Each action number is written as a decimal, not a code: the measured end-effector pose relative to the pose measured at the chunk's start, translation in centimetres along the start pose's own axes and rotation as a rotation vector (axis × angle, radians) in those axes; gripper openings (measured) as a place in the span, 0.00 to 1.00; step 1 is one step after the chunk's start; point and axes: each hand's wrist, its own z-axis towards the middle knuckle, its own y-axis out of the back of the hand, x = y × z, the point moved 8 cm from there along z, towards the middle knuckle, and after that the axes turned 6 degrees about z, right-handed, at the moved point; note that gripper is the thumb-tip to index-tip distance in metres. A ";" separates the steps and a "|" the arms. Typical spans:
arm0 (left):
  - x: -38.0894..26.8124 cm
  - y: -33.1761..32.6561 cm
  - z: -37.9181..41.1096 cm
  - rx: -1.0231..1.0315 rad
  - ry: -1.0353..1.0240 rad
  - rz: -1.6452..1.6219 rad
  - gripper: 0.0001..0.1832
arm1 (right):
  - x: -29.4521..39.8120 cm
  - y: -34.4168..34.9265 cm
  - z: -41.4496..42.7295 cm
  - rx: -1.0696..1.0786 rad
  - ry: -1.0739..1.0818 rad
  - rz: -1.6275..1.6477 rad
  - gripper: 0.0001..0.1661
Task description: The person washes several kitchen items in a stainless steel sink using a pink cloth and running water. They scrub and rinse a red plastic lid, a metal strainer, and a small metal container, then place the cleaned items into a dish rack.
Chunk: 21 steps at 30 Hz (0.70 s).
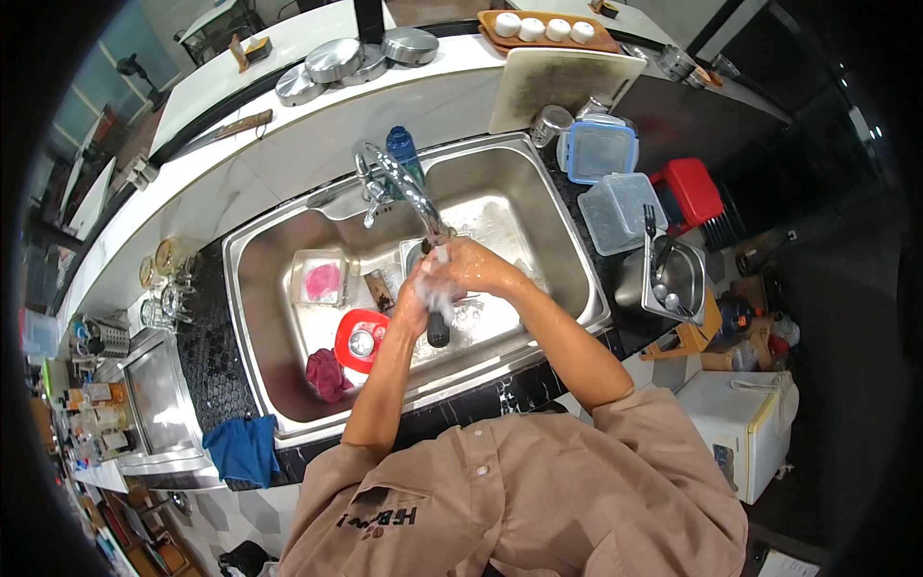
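Observation:
Water runs from the curved chrome faucet (407,180) over both my hands above the stainless steel sink (570,288). My left hand (411,299) and my right hand (469,265) meet around a thing with a black handle (438,332), partly hidden by fingers and splashing water. Which hand grips it I cannot tell. Left of my hands in the basin are a clear container with a pink sponge or cloth (322,280), a red lid-like piece (353,339) with a metal cup on it, and a crumpled dark red cloth (328,375). A brown scrubber-like block (378,290) lies close by.
A blue bottle (402,148) stands behind the faucet. On the right are a cutting board (562,79), plastic containers (602,151) and a metal bin (674,285) with utensils. Glass mugs (173,260) and a blue cloth (243,448) lie left. Round metal lids (335,59) rest on the ledge.

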 end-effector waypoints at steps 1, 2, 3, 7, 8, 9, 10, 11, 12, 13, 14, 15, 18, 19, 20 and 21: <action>-0.1 -0.2 0.1 -0.044 -0.025 0.067 0.34 | -0.8 1.3 -0.5 -0.126 -0.018 -0.235 0.26; -0.1 -0.4 -0.1 -0.087 -0.050 0.134 0.33 | -1.5 2.5 -1.1 -0.251 -0.041 -0.469 0.29; -0.2 -0.8 -0.6 -0.127 -0.074 0.203 0.33 | -1.8 3.6 -2.2 -0.376 -0.069 -0.702 0.32; 0.9 -2.8 0.7 -0.077 -0.270 0.213 0.36 | -11.0 -1.0 -4.8 -0.029 -0.248 0.268 0.35; 1.1 -1.9 1.2 -0.128 -0.269 0.275 0.39 | -10.5 -0.8 -5.1 -0.030 -0.245 0.358 0.31; 1.3 -2.4 1.6 -0.101 -0.206 0.304 0.40 | -9.6 -0.3 -5.5 -0.041 -0.242 0.447 0.27; 1.1 -3.5 1.8 -0.065 -0.139 0.338 0.41 | -10.0 1.3 -5.9 -0.211 -0.301 0.456 0.19; 0.8 -4.7 1.9 -0.031 -0.074 0.371 0.42 | -10.4 2.4 -5.7 -0.229 -0.289 0.523 0.15; -0.4 -5.2 1.6 -0.031 -0.054 0.441 0.41 | -9.3 2.5 -5.7 -0.177 -0.308 0.667 0.13; -1.3 -5.6 1.7 -0.028 -0.007 0.553 0.43 | -8.2 3.1 -6.2 -0.131 -0.326 0.810 0.14; -2.2 -5.9 2.1 -0.025 0.039 0.664 0.46 | -8.5 3.5 -5.9 -0.042 -0.336 0.979 0.14; -3.3 -6.2 1.9 -0.022 0.084 0.774 0.48 | -8.3 3.9 -5.9 0.030 -0.298 1.206 0.18; -7.2 -5.4 -0.1 -0.086 -0.060 0.619 0.47 | -1.9 4.3 -8.3 -0.017 -0.147 1.234 0.26; -7.9 -4.3 -0.8 -0.147 -0.089 0.548 0.47 | -3.4 4.8 -7.7 -0.070 -0.189 1.100 0.26; -8.4 -3.4 -1.0 -0.195 -0.101 0.571 0.40 | -5.8 5.8 -6.4 -0.120 -0.228 0.965 0.26; -8.2 -1.8 -1.2 -0.219 -0.057 0.656 0.37 | -8.0 6.7 -5.4 -0.173 -0.261 0.835 0.25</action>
